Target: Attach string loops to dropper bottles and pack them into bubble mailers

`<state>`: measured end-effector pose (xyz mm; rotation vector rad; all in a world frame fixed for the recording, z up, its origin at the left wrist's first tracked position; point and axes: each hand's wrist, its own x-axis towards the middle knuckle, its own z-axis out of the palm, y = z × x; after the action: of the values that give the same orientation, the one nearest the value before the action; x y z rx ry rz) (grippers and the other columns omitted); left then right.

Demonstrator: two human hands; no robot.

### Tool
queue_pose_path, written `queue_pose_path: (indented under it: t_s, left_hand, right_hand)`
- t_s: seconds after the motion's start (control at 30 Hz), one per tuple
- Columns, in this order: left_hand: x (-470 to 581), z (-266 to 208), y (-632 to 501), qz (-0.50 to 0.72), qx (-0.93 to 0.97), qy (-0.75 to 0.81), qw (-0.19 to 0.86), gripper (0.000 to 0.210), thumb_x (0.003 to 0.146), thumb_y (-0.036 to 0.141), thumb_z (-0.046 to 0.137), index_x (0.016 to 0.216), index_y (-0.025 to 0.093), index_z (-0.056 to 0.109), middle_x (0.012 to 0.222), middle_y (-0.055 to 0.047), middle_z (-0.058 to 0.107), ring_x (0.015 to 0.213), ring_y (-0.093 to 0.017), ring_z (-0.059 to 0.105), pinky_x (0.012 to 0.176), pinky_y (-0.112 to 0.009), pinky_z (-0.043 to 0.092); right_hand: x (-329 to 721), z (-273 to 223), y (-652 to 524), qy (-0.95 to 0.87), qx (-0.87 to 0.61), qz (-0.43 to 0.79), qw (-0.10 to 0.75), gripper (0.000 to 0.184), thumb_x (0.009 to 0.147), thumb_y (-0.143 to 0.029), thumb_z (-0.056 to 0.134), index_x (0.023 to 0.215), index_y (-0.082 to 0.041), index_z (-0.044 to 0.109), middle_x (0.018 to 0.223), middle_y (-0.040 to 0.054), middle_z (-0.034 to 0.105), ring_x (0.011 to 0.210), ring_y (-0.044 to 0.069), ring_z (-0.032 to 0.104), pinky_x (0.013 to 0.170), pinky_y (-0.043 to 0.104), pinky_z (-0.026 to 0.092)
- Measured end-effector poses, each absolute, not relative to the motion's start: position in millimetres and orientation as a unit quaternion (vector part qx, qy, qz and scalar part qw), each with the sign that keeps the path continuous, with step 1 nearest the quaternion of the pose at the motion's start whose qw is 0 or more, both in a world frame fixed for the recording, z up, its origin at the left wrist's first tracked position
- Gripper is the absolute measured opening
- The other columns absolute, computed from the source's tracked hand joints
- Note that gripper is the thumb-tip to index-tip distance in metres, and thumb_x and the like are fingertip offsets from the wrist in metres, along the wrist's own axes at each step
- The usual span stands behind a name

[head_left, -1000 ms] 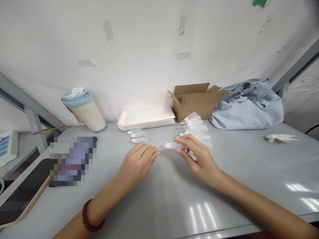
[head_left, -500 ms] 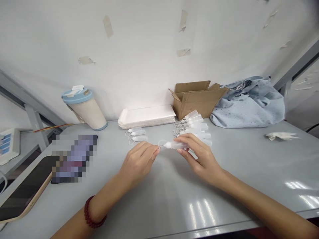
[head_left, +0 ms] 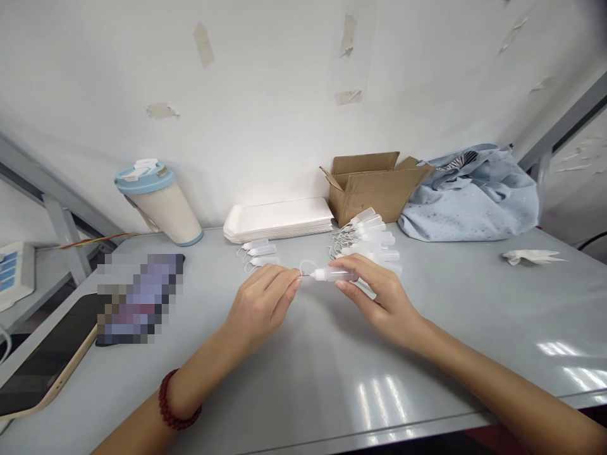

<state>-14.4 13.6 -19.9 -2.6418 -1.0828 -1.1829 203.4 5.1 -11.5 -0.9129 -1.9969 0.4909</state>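
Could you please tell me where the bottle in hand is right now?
In the head view, the bottle is just right of centre, held in the right hand, its needle pointing at the left hand, in front of the pile of bottles.

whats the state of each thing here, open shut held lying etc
Left hand: fingers pinched at the thin loop's end
Right hand: fingers closed on small bottle
Small bottle: held sideways, needle toward left hand
Cardboard box: flaps open
Cup: lid on
Phone: flat, screen dark
White packets: stacked flat
Fabric bag: slumped
White scrap: crumpled
Other bottles: lying on their sides
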Motion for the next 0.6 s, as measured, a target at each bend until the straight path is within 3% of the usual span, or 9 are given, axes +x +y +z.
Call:
queue_pose_path:
  t_s: [0.33, 0.6]
  left_hand:
    - [-12.3, -19.1, 10.6, -0.384, -0.842, -0.377, -0.043, 0.017, 0.093, 0.015, 0.043, 0.097, 0.017, 0.059, 0.089, -0.005, 0.068, 0.082, -0.016, 0.062, 0.068, -0.027, 0.047]
    - [-9.9, -19.3, 8.3, -0.388, -0.827, -0.397, -0.089, 0.018, 0.094, 0.017, 0.041, 0.094, 0.018, 0.059, 0.079, -0.002, 0.066, 0.073, -0.014, 0.061, 0.064, -0.024, 0.046]
  right_hand:
    - [203.5, -11.0, 4.5, -0.794, -0.377, 0.207, 0.43, 0.02, 0.09, -0.017, 0.05, 0.109, -0.017, 0.056, 0.094, 0.0056, 0.061, 0.082, 0.015, 0.055, 0.074, 0.029, 0.045]
    - [203.2, -11.1, 4.3, -0.795, -0.378, 0.198, 0.432, 0.02, 0.09, -0.018, 0.049, 0.109, -0.016, 0.057, 0.092, 0.0058, 0.061, 0.08, 0.015, 0.056, 0.073, 0.029, 0.046]
